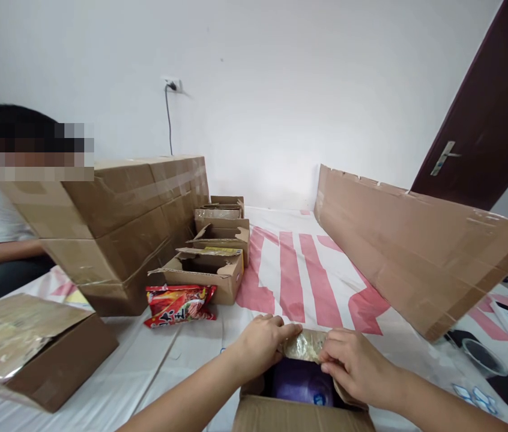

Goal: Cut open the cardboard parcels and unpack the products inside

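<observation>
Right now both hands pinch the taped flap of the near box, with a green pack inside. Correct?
No: the pack inside is purple, not green, as the head view shows. The left hand and right hand do pinch the taped flap of the near box.
</observation>
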`<state>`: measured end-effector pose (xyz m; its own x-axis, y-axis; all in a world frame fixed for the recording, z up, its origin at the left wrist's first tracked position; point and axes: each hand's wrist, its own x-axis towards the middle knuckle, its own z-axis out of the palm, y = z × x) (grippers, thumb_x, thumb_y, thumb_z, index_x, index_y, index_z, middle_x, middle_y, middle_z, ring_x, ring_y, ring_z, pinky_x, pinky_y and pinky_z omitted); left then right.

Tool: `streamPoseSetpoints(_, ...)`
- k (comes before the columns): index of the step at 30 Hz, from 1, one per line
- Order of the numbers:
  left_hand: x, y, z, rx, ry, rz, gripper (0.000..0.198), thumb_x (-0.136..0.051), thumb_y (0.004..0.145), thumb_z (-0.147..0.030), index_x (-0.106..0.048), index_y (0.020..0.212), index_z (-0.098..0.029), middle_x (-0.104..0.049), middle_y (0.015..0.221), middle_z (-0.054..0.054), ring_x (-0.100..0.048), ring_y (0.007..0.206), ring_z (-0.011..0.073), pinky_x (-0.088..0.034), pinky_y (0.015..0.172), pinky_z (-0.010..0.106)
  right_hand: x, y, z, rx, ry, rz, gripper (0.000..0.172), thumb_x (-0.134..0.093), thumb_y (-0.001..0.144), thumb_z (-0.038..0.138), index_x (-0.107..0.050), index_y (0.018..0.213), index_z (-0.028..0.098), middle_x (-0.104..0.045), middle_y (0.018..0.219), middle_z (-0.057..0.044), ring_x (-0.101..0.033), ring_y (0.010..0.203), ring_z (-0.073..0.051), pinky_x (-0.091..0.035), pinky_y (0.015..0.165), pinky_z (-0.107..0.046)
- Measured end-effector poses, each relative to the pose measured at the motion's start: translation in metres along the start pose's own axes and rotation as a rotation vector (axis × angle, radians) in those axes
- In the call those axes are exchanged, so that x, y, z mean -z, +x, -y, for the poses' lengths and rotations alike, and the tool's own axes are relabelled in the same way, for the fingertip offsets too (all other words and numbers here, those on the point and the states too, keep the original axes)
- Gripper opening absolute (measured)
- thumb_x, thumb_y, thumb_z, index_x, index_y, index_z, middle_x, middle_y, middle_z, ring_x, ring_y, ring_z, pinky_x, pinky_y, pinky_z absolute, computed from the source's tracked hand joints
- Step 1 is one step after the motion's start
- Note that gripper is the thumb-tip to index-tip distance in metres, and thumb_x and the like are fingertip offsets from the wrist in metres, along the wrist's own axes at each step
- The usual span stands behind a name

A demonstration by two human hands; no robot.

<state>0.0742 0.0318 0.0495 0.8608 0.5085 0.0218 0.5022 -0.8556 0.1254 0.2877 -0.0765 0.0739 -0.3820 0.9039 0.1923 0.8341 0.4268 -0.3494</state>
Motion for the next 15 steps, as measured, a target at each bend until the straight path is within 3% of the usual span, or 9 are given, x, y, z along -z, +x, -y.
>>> streamPoseSetpoints(5, 0.005, 0.001, -0.001, 0.024, -0.002, 0.026, 0.062, -0.066, 0.074, -0.017, -0.049, 0.131, -0.036, -0.07, 0.104, 0.003, -0.068, 0.095, 0.025, -0.052, 0.084, 0.036, 0.005, -0.008, 0.014, 0.099, 0.015, -0.025, 0.019, -0.05, 0.085, 0.019, -0.061, 0.07, 0.021, -0.061, 0.069, -0.002, -0.055, 0.067, -0.016, -0.039, 0.061, -0.028)
streamPoseSetpoints(9, 0.009, 0.007, 0.012, 0.161, 0.035, 0.023, 0.058, -0.061, 0.077, -0.013, -0.049, 0.131, -0.028, -0.069, 0.104, 0.009, -0.068, 0.092, 0.0283, -0.053, 0.08, 0.039, 0.028, -0.022, 0.034, 0.239, 0.108, 0.033, 0.018, -0.052, 0.088, 0.018, -0.061, 0.073, 0.023, -0.062, 0.068, 0.0, -0.057, 0.071, -0.015, -0.044, 0.067, -0.028)
streamPoseSetpoints(12, 0.01, 0.01, 0.018, 0.2, 0.057, 0.022, 0.057, -0.064, 0.075, -0.014, -0.05, 0.129, -0.023, -0.068, 0.105, 0.012, -0.067, 0.097, 0.0316, -0.052, 0.081, 0.042, 0.042, -0.035, 0.022, 0.097, 0.138, -0.165, 0.013, -0.052, 0.09, 0.023, -0.058, 0.078, 0.024, -0.06, 0.074, -0.001, -0.057, 0.073, -0.017, -0.046, 0.067, -0.029)
streamPoseSetpoints(15, 0.012, 0.006, 0.015, 0.171, 0.054, 0.008, 0.058, -0.071, 0.073, -0.022, -0.05, 0.127, -0.025, -0.065, 0.115, 0.011, -0.062, 0.106, 0.0308, -0.049, 0.089, 0.042, 0.032, -0.058, -0.019, -0.165, 0.147, -0.324, 0.013, -0.055, 0.088, 0.035, -0.056, 0.082, 0.024, -0.059, 0.079, -0.002, -0.057, 0.076, -0.018, -0.047, 0.069, -0.03)
